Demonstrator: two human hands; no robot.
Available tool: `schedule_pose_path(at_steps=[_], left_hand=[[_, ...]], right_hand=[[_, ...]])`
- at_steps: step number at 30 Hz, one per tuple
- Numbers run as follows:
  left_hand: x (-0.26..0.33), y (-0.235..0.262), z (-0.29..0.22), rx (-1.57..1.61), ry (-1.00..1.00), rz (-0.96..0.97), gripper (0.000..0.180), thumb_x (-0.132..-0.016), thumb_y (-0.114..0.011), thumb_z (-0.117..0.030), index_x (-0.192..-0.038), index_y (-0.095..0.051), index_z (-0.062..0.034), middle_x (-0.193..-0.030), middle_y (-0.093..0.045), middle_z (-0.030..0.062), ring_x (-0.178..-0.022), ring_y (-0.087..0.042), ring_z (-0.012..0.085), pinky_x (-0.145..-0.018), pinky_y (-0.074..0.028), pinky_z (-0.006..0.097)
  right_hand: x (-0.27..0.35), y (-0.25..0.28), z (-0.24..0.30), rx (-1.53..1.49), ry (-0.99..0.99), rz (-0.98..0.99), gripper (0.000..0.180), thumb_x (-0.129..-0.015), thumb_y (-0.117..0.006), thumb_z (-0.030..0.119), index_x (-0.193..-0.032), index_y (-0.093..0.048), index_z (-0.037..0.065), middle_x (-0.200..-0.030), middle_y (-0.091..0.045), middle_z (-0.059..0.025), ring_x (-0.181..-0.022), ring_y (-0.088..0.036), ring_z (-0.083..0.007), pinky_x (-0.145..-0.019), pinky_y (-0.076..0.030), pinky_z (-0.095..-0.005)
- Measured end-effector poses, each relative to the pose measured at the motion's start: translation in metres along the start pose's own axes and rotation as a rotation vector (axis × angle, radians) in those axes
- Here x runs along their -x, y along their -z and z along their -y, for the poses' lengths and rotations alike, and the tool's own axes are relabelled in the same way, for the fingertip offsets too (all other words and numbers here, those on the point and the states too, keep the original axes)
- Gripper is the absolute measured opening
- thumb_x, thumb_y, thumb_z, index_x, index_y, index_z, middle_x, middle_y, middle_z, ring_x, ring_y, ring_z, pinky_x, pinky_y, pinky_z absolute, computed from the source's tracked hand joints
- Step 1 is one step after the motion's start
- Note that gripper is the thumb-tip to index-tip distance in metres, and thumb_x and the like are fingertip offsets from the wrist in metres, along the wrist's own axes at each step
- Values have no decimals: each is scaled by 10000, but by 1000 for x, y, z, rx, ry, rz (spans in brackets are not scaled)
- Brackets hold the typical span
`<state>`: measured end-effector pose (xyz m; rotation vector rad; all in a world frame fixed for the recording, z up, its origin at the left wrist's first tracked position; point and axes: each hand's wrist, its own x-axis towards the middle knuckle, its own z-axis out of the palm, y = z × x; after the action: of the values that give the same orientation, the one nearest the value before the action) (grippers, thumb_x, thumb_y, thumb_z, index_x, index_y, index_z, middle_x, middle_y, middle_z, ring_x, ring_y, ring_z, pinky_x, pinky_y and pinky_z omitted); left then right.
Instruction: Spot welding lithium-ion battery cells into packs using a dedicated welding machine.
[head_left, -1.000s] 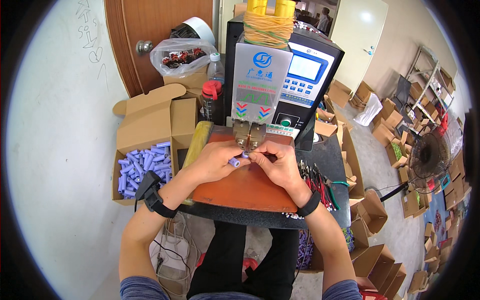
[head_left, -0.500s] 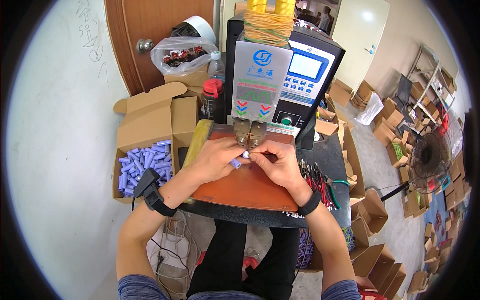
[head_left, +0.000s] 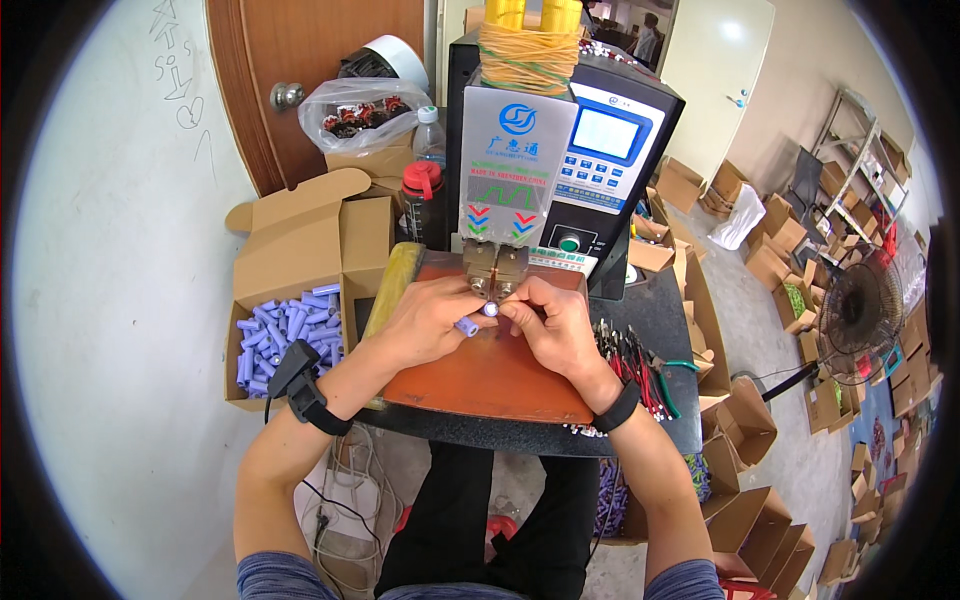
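My left hand [head_left: 425,318] is closed around a purple cylindrical battery cell [head_left: 466,326], whose end pokes out below the fingers. A second cell [head_left: 490,309], its pale round end towards me, sits between the fingertips of both hands, right under the electrodes [head_left: 492,287] of a spot welder [head_left: 515,170]. Thumb and forefinger of my right hand [head_left: 556,325] pinch together beside that pale end. Whatever small piece they may hold is hidden. Both hands are above an orange-brown work mat [head_left: 480,385].
Left of the mat, an open cardboard box [head_left: 300,250] holds many purple cells. Pliers with green handles [head_left: 672,390] and red-and-black wire leads [head_left: 630,365] lie at the right. Behind stand a red-capped bottle [head_left: 424,190] and a bag [head_left: 360,115]. A fan [head_left: 860,310] stands further right.
Both hands stay under the electrodes with almost the same grip. The whole view has shifted very slightly; the cells have barely moved.
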<state>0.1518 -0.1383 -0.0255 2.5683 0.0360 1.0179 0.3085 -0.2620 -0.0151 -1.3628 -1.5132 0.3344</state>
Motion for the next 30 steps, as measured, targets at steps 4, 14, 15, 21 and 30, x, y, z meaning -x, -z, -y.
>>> schedule_pose_path(at_steps=[4, 14, 15, 21, 30], left_hand=[[0, -2, 2, 23, 31, 29, 152, -817, -660, -168, -953, -666, -101, -886, -647, 108, -805, -627, 324, -643, -483, 393], [-8, 0, 0, 188, 99, 72, 153, -844, -654, -162, -953, -656, -55, -839, -654, 136, -772, -624, 346, -673, -487, 379], [-5, 0, 0, 174, 121, 91, 151, -856, -632, -151, -967, -646, -50, -870, -648, 145, -810, -614, 359, -706, -482, 390], [1, -1, 17, 175, 106, -33, 144, -862, -549, -89, -976, -578, -5, -922, -576, 186, -891, -552, 389, -745, -447, 425], [5, 3, 12, 56, 61, -44, 81, -845, -558, -81, -825, -586, -7, -774, -552, 147, -790, -545, 344, -697, -438, 423]], right_hand=[[0, 0, -4, -15, 35, -7, 102, -895, -599, 79, -850, -581, -11, -679, -632, -90, -597, -633, -145, -558, -493, -274], [-4, -1, -13, -152, -19, -34, 96, -896, -594, 64, -851, -583, -20, -693, -625, -70, -618, -599, -108, -576, -480, -264], [-3, -2, -16, -142, -10, -45, 96, -896, -594, 64, -851, -583, -20, -693, -625, -70, -618, -599, -108, -576, -480, -264], [-4, -10, -27, -106, -34, -248, 70, -877, -605, 47, -863, -585, -18, -704, -625, -74, -627, -608, -119, -577, -487, -274], [45, 55, 8, -156, -130, -190, 84, -920, -555, 60, -872, -572, -7, -776, -634, -36, -692, -619, -91, -624, -497, -233]])
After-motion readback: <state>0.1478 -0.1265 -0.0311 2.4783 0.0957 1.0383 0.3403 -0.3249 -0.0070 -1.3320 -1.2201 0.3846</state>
